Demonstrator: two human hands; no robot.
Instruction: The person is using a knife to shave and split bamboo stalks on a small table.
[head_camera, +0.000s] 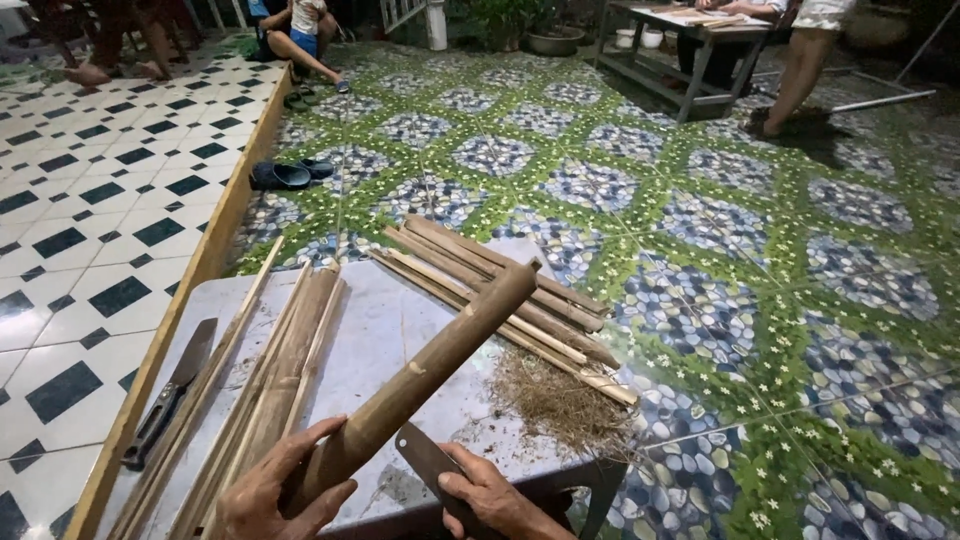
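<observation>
Bamboo work at a low grey table: the left hand grips the near end of a brown, round bamboo pole, angled up and away. The right hand is wrapped around a dark-bladed knife just beside it. Stiff, hard and likely smooth-skinned, the pole seems best gripped low.

Matt brown bamboo pole, dull metal knife blade, glossy patterned floor tiles.
</observation>
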